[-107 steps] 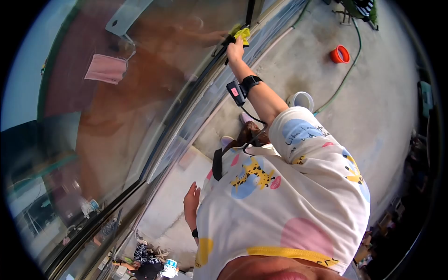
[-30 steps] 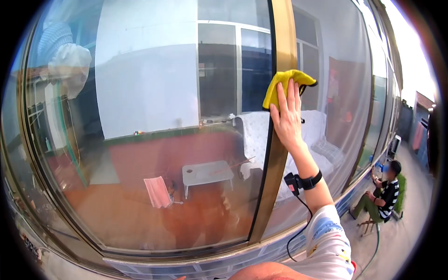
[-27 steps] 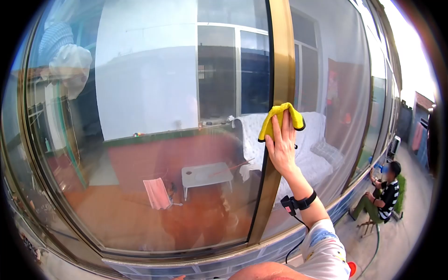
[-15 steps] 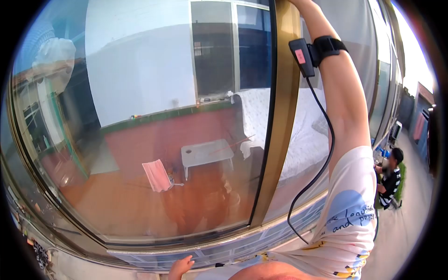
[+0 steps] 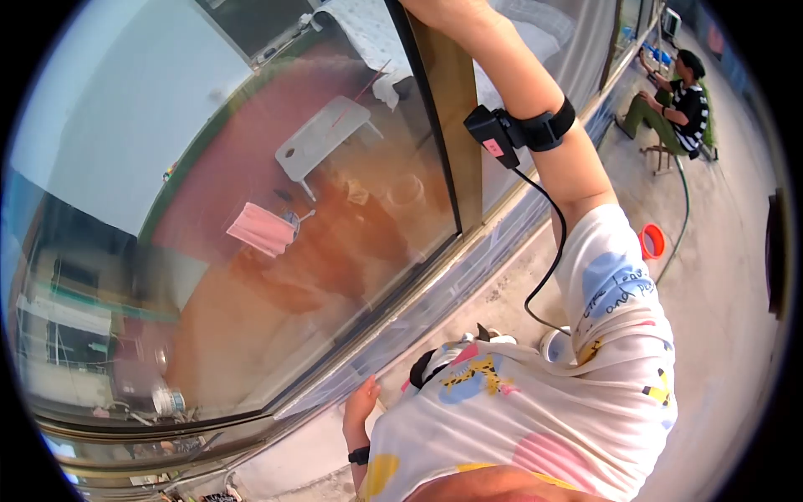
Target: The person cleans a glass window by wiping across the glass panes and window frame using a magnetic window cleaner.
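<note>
At the top edge my right hand (image 5: 443, 10) is raised against the gold-brown frame (image 5: 452, 92) of a large glass window (image 5: 251, 335). Its fingers are cut off by the view, so what they hold cannot be seen. On my right forearm a black strap carries a small black box (image 5: 489, 130) with a pink label and a hanging cable. Low at my side, my left hand (image 5: 360, 403) is near the tiled wall below the glass, fingers loosely apart, nothing visible in it. A black band (image 5: 359, 455) circles that wrist.
Behind the glass are a small white table (image 5: 322, 142), a pink cloth (image 5: 261, 229) and a covered bed. To the right, a person (image 5: 682, 105) sits on a low stool. An orange-red bucket (image 5: 652, 241), a white bucket (image 5: 555, 345) and a green hose (image 5: 686, 205) are on the concrete.
My view has tilted down and turned, showing more of my shirt and the ground. My right hand stays raised by the frame; my left hand shows more fully.
</note>
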`<action>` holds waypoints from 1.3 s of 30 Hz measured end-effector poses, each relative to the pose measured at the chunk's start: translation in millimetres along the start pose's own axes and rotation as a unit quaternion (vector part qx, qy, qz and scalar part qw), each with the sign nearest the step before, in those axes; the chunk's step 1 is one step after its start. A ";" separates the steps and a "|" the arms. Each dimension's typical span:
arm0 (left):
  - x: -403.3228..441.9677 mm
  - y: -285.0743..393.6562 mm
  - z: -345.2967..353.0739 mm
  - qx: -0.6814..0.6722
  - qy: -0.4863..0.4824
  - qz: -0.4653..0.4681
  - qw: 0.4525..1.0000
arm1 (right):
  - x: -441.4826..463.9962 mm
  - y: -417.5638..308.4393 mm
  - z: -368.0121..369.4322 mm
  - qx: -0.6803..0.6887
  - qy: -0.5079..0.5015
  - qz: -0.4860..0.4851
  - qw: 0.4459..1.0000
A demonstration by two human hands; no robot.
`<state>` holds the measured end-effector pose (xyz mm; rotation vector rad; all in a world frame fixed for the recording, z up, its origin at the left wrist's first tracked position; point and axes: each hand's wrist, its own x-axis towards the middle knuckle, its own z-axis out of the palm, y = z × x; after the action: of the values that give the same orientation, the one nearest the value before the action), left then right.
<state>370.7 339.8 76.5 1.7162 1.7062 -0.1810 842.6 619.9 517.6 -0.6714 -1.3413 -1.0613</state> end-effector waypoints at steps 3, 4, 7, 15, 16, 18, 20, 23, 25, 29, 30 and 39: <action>0.2 -11.8 -21.8 -0.007 -0.003 0.014 1.000 | -110.0 -40.7 -22.7 0.020 -0.048 0.127 0.991; 3.1 -12.3 -27.5 0.017 -0.002 0.025 1.000 | -148.7 -54.3 -33.3 0.022 -0.105 0.182 0.977; 7.9 -21.3 -29.4 0.049 -0.027 0.055 0.997 | -248.9 -104.4 -52.5 -0.020 -0.104 0.289 0.952; 10.4 -38.9 -20.0 0.065 -0.097 0.110 0.987 | -416.6 -188.3 -98.9 -0.008 -0.182 0.563 0.806; 6.7 -38.2 -19.1 0.066 -0.109 0.103 0.986 | -425.0 -190.8 -104.2 -0.006 -0.191 0.588 0.786; 2.2 -32.2 -19.3 0.078 -0.128 0.081 0.985 | -439.1 -197.0 -107.8 0.000 -0.206 0.629 0.749; 1.1 -32.5 -9.3 0.053 -0.136 0.075 0.986 | -444.3 -197.6 -107.7 -0.004 -0.195 0.650 0.735; 4.4 -12.5 0.1 0.092 -0.147 0.068 0.983 | -453.6 -191.3 -124.1 0.018 -0.206 0.688 0.695; 9.8 -0.9 12.8 0.093 -0.163 0.073 0.980 | -439.3 -180.4 -152.6 0.053 -0.242 0.830 0.499; 19.1 46.1 33.3 0.049 -0.169 0.081 0.981 | -490.6 -155.5 -216.1 0.186 0.053 0.918 0.346; 22.4 56.0 39.6 0.052 -0.172 0.074 0.981 | -509.5 -144.6 -231.8 0.198 0.068 0.899 0.385; 30.2 78.1 98.2 0.046 -0.257 0.066 0.963 | -597.9 -63.1 -180.7 -0.028 -0.208 0.642 0.737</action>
<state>482.5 318.9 15.6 1.6586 1.2135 -0.5978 921.8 565.7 -102.8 -1.6115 -0.8186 0.2201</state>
